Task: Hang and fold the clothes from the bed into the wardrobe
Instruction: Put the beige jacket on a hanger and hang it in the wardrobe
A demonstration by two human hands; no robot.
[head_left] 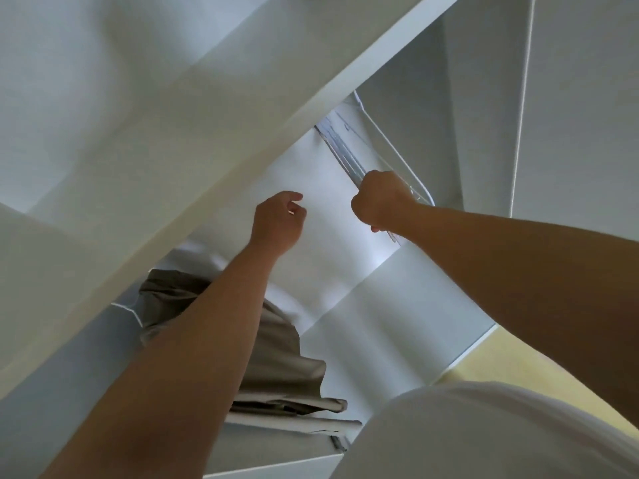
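Rail (340, 146) at 1 o'clock gripped by right hand (382, 202); left hand (278, 221) held loose, empty; taupe garment (283, 357) laid at 7 o'clock.

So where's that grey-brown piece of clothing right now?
The grey-brown garment sits low and left of centre in the head view, inside the white wardrobe, partly hidden behind the left forearm.
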